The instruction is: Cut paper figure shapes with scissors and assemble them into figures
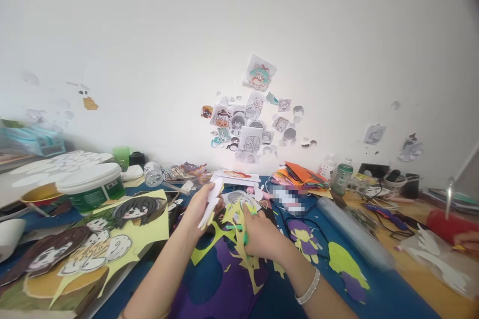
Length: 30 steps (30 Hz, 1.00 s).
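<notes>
My left hand (197,208) is closed around a white paper cutout (212,203) with yellow edging, held upright above the table. Close by on the right, my right hand (261,232) is closed on what look like green-handled scissors (245,235), mostly covered by the fingers. A ragged yellow offcut (251,264) hangs at that hand; whether the fingers pinch it too is unclear. Under both hands lies a purple sheet (220,264) with cut-out shapes. A purple and yellow figure cutout (305,241) lies right of my right hand.
Left are character cutouts on a yellow sheet (157,232) and a lidded tub (90,187). Behind stand coloured sheets (299,174) and a green bottle (342,177). A clear plastic roll (354,232) lies right. Another person's hand (467,241) shows at the far right.
</notes>
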Each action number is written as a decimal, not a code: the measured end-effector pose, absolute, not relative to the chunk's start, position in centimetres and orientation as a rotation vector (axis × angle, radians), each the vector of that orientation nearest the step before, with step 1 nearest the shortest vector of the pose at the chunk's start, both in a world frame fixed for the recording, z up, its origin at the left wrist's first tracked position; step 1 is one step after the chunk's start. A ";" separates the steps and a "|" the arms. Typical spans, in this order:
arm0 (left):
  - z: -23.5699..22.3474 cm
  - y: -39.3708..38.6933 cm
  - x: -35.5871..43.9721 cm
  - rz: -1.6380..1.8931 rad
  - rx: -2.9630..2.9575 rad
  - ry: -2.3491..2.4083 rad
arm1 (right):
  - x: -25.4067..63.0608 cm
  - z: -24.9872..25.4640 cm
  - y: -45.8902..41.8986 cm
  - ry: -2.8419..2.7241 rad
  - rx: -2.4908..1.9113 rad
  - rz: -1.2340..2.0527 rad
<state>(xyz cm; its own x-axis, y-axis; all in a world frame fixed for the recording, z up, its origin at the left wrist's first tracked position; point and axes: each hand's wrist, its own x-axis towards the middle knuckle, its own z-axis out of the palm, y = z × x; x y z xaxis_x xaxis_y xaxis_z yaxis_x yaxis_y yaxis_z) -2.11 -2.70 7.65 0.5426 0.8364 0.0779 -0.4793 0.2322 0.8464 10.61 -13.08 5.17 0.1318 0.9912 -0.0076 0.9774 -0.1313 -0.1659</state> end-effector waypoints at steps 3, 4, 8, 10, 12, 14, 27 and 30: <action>7.3 -3.2 -1.6 0.954 1.014 0.372 | 10.8 5.3 -12.9 -2.083 -2.252 0.165; 7.2 -3.3 -1.5 0.952 1.032 0.406 | 10.8 5.2 -12.8 -2.103 -2.260 0.113; 6.6 -3.3 -1.2 0.959 1.051 0.441 | 10.7 4.4 -11.9 -2.116 -2.309 -0.226; 6.4 -3.3 -1.1 0.935 1.047 0.385 | 10.8 4.0 -11.7 -2.085 -2.254 -0.298; 6.4 -3.6 -0.9 0.903 1.046 0.309 | 10.9 3.7 -11.7 -1.979 -2.103 -0.256; 6.5 -4.0 -0.7 0.877 1.083 0.253 | 11.0 3.6 -11.9 -1.803 -1.855 -0.080; 5.9 -6.4 0.3 1.076 1.621 0.654 | 10.5 4.3 -13.2 -1.454 -1.504 -0.657; 5.9 -6.8 0.6 0.975 1.490 0.558 | 11.1 4.0 -12.9 -1.447 -1.548 -0.645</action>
